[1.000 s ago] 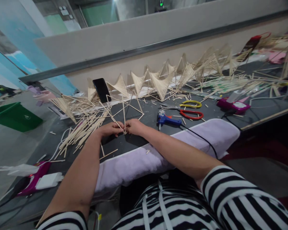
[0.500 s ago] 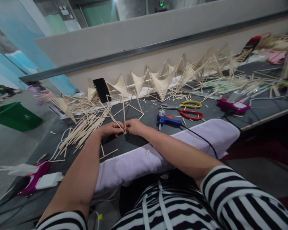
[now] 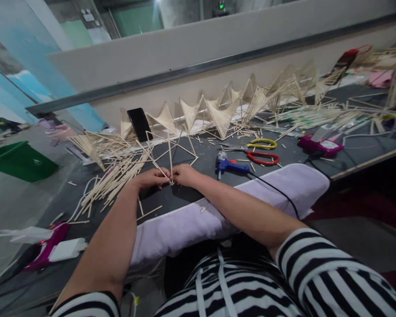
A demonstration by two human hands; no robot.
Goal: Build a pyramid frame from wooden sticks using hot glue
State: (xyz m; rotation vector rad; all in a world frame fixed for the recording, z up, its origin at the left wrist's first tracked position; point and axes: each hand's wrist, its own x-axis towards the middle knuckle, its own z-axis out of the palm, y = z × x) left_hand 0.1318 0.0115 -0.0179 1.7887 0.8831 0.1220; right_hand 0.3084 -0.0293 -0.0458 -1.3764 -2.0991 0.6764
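A frame of thin wooden sticks (image 3: 170, 152) stands on the dark table in front of me, its nearest corner low between my hands. My left hand (image 3: 154, 177) pinches a slanting stick of it close to that corner. From the other side, my right hand (image 3: 184, 175) has its fingers closed on the upright stick at the same joint. The fingertips of both hands nearly meet and partly hide the joint. To the right lies a blue hot glue gun (image 3: 231, 165), with scissors (image 3: 262, 157) with one yellow and one red handle just behind it.
Loose wooden sticks (image 3: 114, 178) are heaped on the left. Finished-looking fan-shaped stick models (image 3: 221, 115) line the wall, near a black phone (image 3: 140, 124). Purple power strips (image 3: 51, 246) sit at left and right (image 3: 320, 145). A lilac padded cloth (image 3: 188, 224) covers the front edge. A green bin (image 3: 21, 160) stands on the floor.
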